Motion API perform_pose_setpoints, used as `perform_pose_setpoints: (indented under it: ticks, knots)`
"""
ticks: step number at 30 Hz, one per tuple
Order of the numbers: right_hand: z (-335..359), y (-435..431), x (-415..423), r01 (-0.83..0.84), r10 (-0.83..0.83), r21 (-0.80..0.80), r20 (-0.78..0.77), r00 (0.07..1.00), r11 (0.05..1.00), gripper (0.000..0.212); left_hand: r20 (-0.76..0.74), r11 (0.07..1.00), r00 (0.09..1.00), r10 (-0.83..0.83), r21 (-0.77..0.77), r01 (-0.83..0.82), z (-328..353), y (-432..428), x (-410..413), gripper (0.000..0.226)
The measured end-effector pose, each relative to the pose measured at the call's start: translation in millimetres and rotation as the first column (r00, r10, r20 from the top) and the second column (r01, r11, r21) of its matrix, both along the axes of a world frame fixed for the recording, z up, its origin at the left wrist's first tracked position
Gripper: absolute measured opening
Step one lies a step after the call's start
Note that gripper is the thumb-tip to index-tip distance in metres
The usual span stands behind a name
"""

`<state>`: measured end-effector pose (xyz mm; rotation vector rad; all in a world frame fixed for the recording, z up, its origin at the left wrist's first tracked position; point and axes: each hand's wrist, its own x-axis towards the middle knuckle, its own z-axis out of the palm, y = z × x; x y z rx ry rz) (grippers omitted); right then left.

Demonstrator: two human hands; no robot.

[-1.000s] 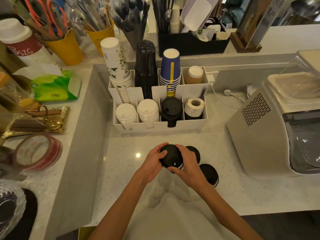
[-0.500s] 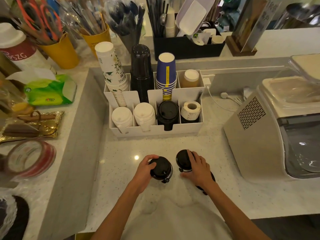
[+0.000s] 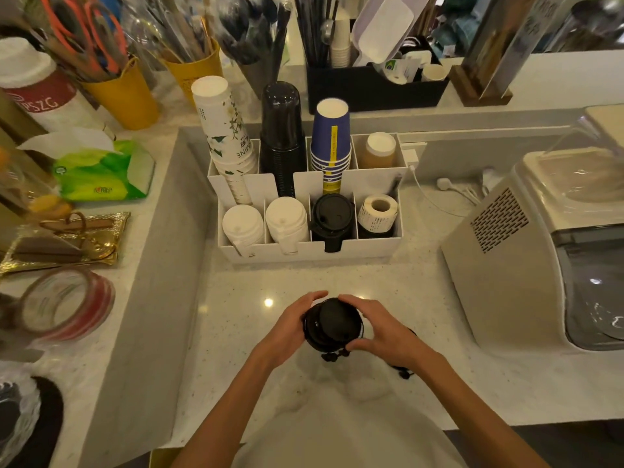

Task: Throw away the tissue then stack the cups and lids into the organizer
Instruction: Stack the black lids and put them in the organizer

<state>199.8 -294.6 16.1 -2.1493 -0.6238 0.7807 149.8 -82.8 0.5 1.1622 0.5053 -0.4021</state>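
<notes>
Black lids sit stacked between both hands, just above the worktop. Left hand curls round the stack's left rim, fingers over the far edge. Right hand clamps the right rim, thumb at the near edge. Another black lid pokes out from under the right wrist, mostly hidden. Organizer stands well beyond the hands: front row has two white lid stacks, one black lid stack, a label roll. Back row has cups; the white cup stack reads "MINE", partly cut off. Far left of the hands, a bottle reads "PSZG". Tissue pack logo is too small to read.
</notes>
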Motion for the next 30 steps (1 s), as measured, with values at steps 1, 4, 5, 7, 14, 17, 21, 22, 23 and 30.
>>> perform_pose_setpoints:
  ticks: [1, 4, 5, 7, 14, 17, 21, 22, 23, 30]
  knots:
    - [4.5, 5.2, 0.1, -0.030, 0.030, -0.009, 0.017, 0.999, 1.000, 0.083, 0.002, 1.000, 1.000, -0.017, -0.006, 0.017, 0.5, -2.2, 2.1, 0.036]
    - [11.6, 15.0, -0.1, -0.085, 0.086, -0.037, 0.040, 0.995, 0.996, 0.079, 0.031, 0.999, 0.999, -0.035, 0.012, 0.035, 2.4, -5.3, 4.0, 0.036]
    - [12.4, 16.8, -0.5, -0.095, 0.097, -0.040, 0.041, 0.994, 0.995, 0.079, 0.036, 0.999, 0.998, -0.048, 0.024, 0.047, 2.7, -4.9, 3.4, 0.035]
    - [13.7, 18.6, -1.4, -0.104, 0.106, -0.047, 0.041, 0.994, 0.993, 0.079, 0.034, 0.998, 0.997, -0.065, 0.021, 0.064, 1.1, -2.4, 2.0, 0.032]
    - [16.0, 19.2, -7.4, -0.077, 0.081, -0.048, 0.072, 0.994, 0.996, 0.080, -0.036, 0.991, 0.999, 0.018, -0.128, -0.023, -3.3, -0.4, 1.8, 0.036]
    - [16.6, 16.8, -5.0, -0.063, 0.063, -0.016, 0.034, 0.997, 0.998, 0.080, -0.018, 0.997, 1.000, -0.018, -0.081, 0.016, -2.4, 0.2, 3.8, 0.034]
    - [14.4, 13.2, 0.1, -0.021, 0.022, 0.005, -0.036, 0.999, 1.000, 0.082, -0.010, 0.998, 0.999, -0.051, -0.037, 0.050, 0.4, 0.1, 6.1, 0.029]
    - [14.7, 13.3, 1.0, -0.016, 0.017, 0.013, -0.041, 0.999, 1.000, 0.084, -0.004, 0.998, 0.999, -0.053, -0.036, 0.052, 0.6, -0.6, 6.7, 0.028]
    - [15.6, 13.7, 1.7, -0.016, 0.017, 0.023, -0.033, 0.999, 1.000, 0.087, 0.002, 0.998, 0.999, -0.049, -0.037, 0.049, 1.0, -1.3, 7.4, 0.028]
    - [18.7, 17.7, 1.5, 0.018, -0.016, 0.076, -0.028, 0.999, 0.997, 0.093, 0.008, 0.996, 1.000, -0.022, -0.083, 0.022, 7.8, -0.9, 10.1, 0.032]
